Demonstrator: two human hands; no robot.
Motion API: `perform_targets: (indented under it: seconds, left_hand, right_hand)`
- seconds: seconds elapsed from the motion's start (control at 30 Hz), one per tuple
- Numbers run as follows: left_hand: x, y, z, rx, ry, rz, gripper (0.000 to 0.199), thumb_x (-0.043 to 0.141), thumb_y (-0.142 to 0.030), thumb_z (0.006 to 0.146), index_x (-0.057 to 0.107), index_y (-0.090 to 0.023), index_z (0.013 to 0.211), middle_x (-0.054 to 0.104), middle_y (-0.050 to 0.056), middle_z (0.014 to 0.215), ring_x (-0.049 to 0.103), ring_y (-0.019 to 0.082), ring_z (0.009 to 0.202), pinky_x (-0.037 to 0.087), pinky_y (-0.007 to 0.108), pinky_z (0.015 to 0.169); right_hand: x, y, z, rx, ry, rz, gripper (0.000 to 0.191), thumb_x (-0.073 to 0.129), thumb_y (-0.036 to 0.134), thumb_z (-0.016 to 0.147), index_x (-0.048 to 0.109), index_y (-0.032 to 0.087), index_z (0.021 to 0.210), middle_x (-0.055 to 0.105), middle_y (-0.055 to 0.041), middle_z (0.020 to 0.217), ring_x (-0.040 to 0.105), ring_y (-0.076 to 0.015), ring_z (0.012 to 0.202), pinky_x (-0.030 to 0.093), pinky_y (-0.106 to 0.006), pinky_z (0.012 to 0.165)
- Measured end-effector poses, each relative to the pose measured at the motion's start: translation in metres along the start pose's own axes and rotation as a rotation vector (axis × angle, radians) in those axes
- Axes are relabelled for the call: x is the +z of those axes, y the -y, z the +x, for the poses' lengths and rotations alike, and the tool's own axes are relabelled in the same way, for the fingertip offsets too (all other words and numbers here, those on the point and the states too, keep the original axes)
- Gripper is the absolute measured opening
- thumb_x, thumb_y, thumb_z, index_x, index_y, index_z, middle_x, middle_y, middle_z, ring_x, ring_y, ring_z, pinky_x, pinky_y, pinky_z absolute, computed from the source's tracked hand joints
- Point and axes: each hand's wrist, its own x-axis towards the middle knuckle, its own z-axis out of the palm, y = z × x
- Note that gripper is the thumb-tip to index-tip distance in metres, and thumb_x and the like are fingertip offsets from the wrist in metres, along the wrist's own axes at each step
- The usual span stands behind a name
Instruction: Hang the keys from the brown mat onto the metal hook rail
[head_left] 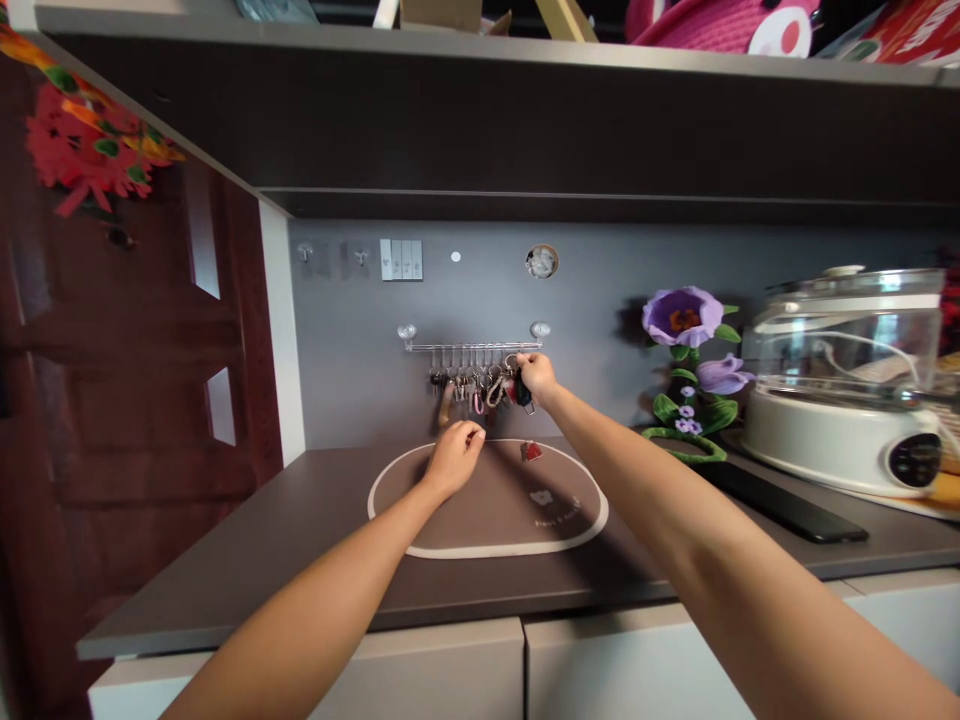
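A metal rack (474, 347) on the grey back wall carries several hooks with keys and keyrings (461, 388). At its right end, my right hand (538, 378) is closed in a pinch on a keyring with a black fob (523, 392) hanging beside the fingers. My left hand (454, 456) is in front of and below the rack, over the brown oval mat (465, 520), with its fingers curled together; whatever may be in them is too small to make out. A small red item (532, 451) lies at the mat's back edge, between and below the hands.
Right of the mat are a purple flower decoration (684, 318), a black phone-like slab (787, 502) and a white appliance with a clear top (832, 430). A shelf (480, 60) overhangs the counter (300, 530). Two small hooks and a switch-like panel (402, 260) are on the wall.
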Motion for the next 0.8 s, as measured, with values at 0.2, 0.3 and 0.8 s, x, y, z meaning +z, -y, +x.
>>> perform_targets:
  seconds: [0.2, 0.3, 0.8]
  left_hand:
    - [0.0, 0.002, 0.0, 0.014, 0.005, 0.017, 0.018, 0.043, -0.027, 0.079, 0.057, -0.018, 0.072, 0.056, 0.004, 0.074, 0.05, 0.016, 0.074, 0.037, 0.027, 0.071]
    - [-0.001, 0.002, 0.0, 0.01, 0.003, 0.008, 0.017, 0.044, -0.027, 0.078, 0.057, -0.018, 0.071, 0.056, 0.003, 0.073, 0.05, 0.016, 0.073, 0.037, 0.027, 0.07]
    - [-0.002, 0.002, 0.0, -0.029, 0.009, 0.007, 0.016, 0.046, -0.027, 0.077, 0.057, -0.018, 0.071, 0.056, 0.003, 0.074, 0.05, 0.016, 0.071, 0.039, 0.027, 0.07]
  right_hand:
    - [0.01, 0.008, 0.002, 0.058, -0.107, -0.149, 0.02, 0.047, 0.026, 0.071, 0.052, 0.017, 0.053, 0.044, 0.0007, 0.044, 0.047, -0.0122, 0.046, 0.04, -0.026, 0.053]
    - [0.012, 0.012, 0.001, 0.066, -0.137, -0.208, 0.022, 0.049, 0.022, 0.069, 0.051, 0.017, 0.049, 0.044, -0.001, 0.041, 0.049, -0.0145, 0.049, 0.04, -0.027, 0.054]
    - [0.007, -0.017, 0.005, 0.044, -0.129, -0.203, 0.017, 0.05, 0.029, 0.067, 0.057, 0.016, 0.059, 0.058, -0.0031, 0.061, 0.05, -0.0132, 0.058, 0.039, -0.025, 0.06]
